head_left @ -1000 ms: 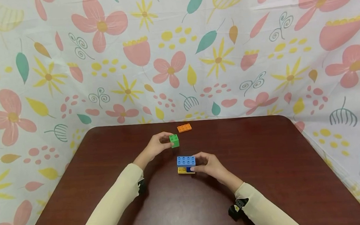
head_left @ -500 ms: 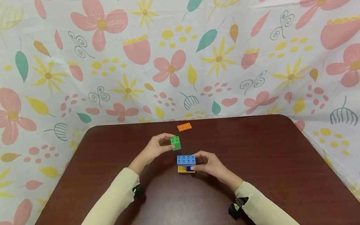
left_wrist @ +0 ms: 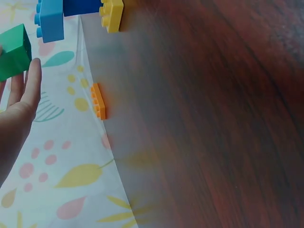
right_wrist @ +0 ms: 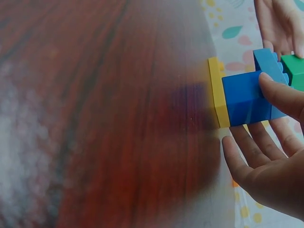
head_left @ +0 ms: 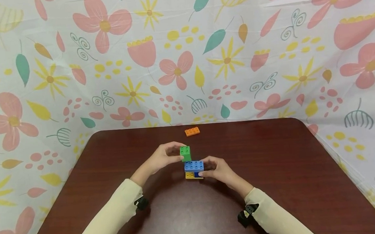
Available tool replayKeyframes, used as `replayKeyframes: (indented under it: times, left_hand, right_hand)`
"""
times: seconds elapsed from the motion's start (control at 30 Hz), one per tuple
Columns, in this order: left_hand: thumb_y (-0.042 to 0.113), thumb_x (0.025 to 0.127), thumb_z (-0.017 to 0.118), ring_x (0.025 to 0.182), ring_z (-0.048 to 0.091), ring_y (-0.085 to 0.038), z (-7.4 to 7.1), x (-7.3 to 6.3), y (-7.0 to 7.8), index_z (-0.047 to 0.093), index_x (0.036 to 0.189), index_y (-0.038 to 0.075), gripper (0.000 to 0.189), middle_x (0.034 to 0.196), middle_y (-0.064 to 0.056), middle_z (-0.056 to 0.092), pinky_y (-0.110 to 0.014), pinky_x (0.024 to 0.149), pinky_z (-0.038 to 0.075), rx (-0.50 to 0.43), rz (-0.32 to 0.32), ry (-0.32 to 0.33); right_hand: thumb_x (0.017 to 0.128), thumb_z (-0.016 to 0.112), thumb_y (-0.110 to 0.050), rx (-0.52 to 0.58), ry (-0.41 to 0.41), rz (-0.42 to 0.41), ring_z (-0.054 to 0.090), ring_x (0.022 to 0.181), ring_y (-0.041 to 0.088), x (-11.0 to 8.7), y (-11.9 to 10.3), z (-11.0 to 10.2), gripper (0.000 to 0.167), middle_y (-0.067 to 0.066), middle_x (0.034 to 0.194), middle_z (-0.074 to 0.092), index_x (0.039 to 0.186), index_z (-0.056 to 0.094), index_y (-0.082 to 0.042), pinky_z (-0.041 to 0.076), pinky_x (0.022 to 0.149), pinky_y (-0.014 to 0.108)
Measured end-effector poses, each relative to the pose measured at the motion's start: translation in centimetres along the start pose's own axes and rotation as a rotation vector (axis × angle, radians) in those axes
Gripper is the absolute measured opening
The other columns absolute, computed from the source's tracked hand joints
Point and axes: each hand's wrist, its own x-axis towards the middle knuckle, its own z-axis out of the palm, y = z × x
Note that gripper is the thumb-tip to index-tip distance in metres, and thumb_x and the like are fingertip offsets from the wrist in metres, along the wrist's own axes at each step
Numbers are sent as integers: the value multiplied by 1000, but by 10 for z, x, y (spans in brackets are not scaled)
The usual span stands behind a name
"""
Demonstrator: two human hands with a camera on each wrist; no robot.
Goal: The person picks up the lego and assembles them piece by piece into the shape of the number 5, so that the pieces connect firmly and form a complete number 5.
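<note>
My left hand (head_left: pixel 162 156) pinches a green toy building block (head_left: pixel 185 153) between thumb and fingers, held just above and behind the stack. In the right wrist view, the green block (right_wrist: pixel 293 71) is close to the studs of the light-blue block (right_wrist: pixel 266 64). That light-blue block sits on a dark-blue block (right_wrist: pixel 247 97), which stands on a thin yellow plate (right_wrist: pixel 218 95). At the stack's right side my right hand (head_left: pixel 219 171) grips it, thumb on the dark-blue block. Yellow studs show under the light-blue block's left half.
A thin orange block (head_left: pixel 192 131) lies near the far edge of the dark wooden table (head_left: pixel 257 141). Behind the table hangs a flower-patterned cloth (head_left: pixel 175 41).
My left hand has brought the green block nearer and slightly right, from behind the stack to close over its far edge. The right hand and the stack have stayed in place.
</note>
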Motion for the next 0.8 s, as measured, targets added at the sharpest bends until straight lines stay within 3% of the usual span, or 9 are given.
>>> replayKeyframes:
  times: [0.5,0.8]
  left_hand:
    - [6,87,70,108,58,-28,5,-10,-4,61,125,5,39,116,-13,64,-36,92,51,-8,16,-41]
    - [8,87,72,106,61,-24,10,-12,-5,62,124,8,38,113,-10,65,-36,92,51,4,47,-49]
  right_hand:
    - [79,80,-12,3,-1,-3,64,97,25,0,-2,0,37,12,107,67,112,66,-6,55,79,34]
    - [79,80,-12,14,-1,10,64,96,25,0,0,0,36,12,105,68,112,66,-6,55,78,33]
